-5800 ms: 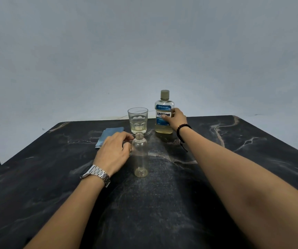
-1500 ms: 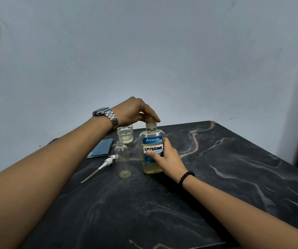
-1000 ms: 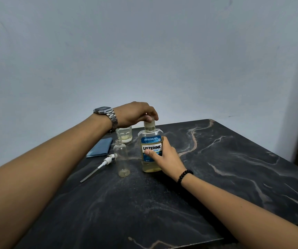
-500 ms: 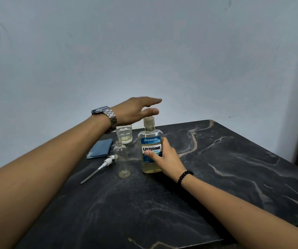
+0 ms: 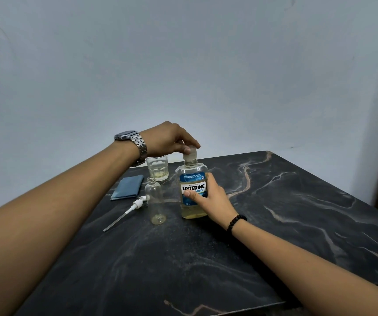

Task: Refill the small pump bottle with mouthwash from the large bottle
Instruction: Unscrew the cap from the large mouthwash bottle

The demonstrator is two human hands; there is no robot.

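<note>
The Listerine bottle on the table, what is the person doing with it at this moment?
The person is opening it. The left hand grips the cap, and the right hand holds the Listerine bottle upright on the dark marble table. The small clear bottle stands open beside it, nearly empty, with its white pump lying on the table. Nothing is poured yet.

Capped large bottle [image 5: 192, 190] upright beside open, near-empty small pump bottle [image 5: 155, 202]

My one camera sits on my head, facing forward and down over the table [image 5: 274, 224], both my forearms reaching in from below, close.
</note>
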